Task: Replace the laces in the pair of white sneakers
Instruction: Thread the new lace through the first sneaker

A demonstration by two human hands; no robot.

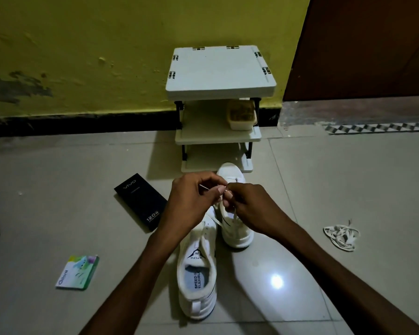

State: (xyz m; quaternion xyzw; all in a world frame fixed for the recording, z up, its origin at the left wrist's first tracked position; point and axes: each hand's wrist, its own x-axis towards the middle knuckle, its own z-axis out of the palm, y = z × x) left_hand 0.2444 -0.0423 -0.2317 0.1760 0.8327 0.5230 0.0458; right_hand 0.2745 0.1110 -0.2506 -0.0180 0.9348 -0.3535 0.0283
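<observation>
Mid-lacing on the floor (324, 189)

Left hand (191, 201) and right hand (254, 209) both pinch the lace (215, 222) in curled fingers (219, 189), just over the far sneaker (237, 234). Near sneaker (196, 274) says "SPEED FLEXIBLE" inside, black box (140, 201) reads "vivo" and "120W", card (78, 272) maybe "Odonil", kinda blurry.

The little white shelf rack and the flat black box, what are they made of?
The white three-tier shelf rack looks like matte plastic, probably: moulded boards clipped onto black posts. The flat black box looks like smooth cardboard: printed lettering, crisp edges.
</observation>
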